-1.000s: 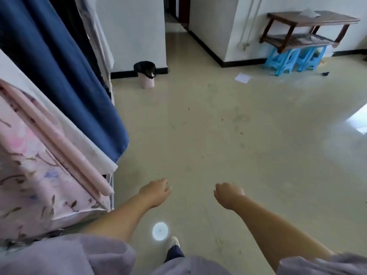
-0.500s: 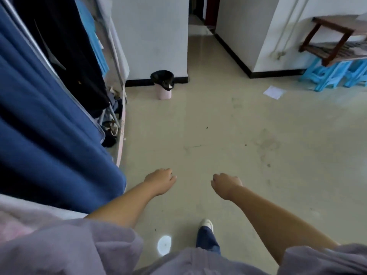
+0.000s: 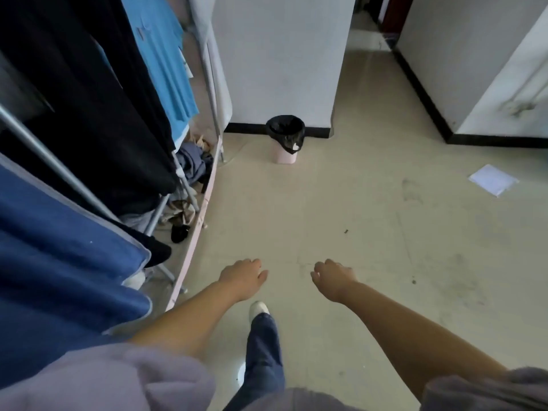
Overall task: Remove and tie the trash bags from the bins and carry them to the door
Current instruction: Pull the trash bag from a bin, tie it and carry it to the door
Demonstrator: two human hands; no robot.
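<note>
A small pink bin (image 3: pixel 285 155) stands on the floor against the white wall ahead, lined with a black trash bag (image 3: pixel 286 130) whose edge is folded over the rim. My left hand (image 3: pixel 243 275) and my right hand (image 3: pixel 332 277) hang in front of me, well short of the bin. Both hold nothing, with fingers loosely curled. My foot in a white shoe (image 3: pixel 258 310) steps forward between them.
A clothes rack (image 3: pixel 189 188) with dark, blue and light-blue garments lines the left side, with clothes and shoes piled on its base. A sheet of paper (image 3: pixel 493 179) lies on the floor at right. A corridor (image 3: pixel 367 63) opens beyond the wall.
I have walked forward; the bin is now nearer and closer to the middle of the view. The table and blue stools have left the view. Both hands stay empty.
</note>
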